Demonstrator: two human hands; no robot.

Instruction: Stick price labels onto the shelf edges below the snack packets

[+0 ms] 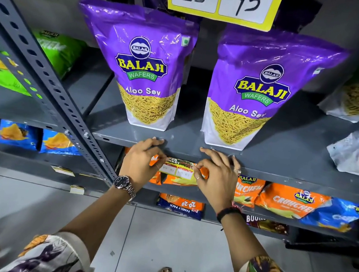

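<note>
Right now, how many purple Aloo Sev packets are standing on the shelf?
2. The left Aloo Sev packet stands above the left hand; the right Aloo Sev packet stands above the right hand. More may sit hidden behind them.

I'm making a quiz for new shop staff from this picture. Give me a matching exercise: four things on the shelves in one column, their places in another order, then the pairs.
Things:
1. two purple Aloo Sev pouches
2. small yellow-edged price label
3. orange Crunchex packets
4. large yellow card marked 99 and 45

Places:
A. shelf under the one being labelled
B. above the purple pouches
C. pinched between left hand and right hand at the grey metal shelf edge
D. standing upright on the shelf being labelled

Pairs: 1-D, 2-C, 3-A, 4-B
</note>
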